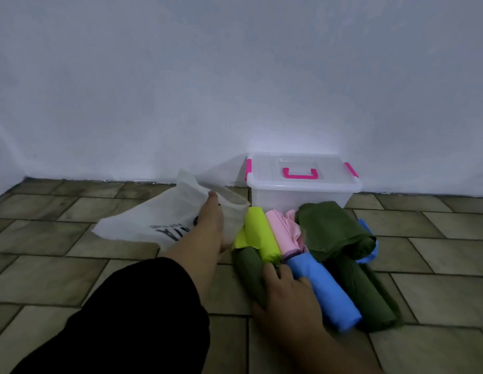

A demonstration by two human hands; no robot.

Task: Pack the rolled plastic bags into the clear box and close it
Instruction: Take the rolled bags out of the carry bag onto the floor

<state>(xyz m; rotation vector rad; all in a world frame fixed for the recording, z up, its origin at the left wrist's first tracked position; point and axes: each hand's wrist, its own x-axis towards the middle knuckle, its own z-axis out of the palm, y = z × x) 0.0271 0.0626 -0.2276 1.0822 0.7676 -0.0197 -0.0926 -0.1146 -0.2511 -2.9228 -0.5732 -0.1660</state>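
While the clear box [302, 182] stood closed against the white wall [235, 76], its lid on and the pink latches [248, 170] down, both hands were low over the floor [59, 265]. The left hand [212, 225], coming out of a black sleeve [137, 314], lay stretched and mostly open on a white bag [154, 222] with dark print, its fingertips touching the raised edge of that bag; whether it pinched the edge, I could not tell. The right hand [286, 290] was open with the fingers spread, pressing on the near end of the pile of rolled plastic bags [310, 252], touching a dark green roll [251, 273] and a blue roll [324, 287]. A yellow-green roll [259, 233], a pink roll [283, 236] and a bigger dark green bundle [332, 230] lay just in front of the box, touching each other. The floor was of greenish-brown tiles, and the light in the room was dim.
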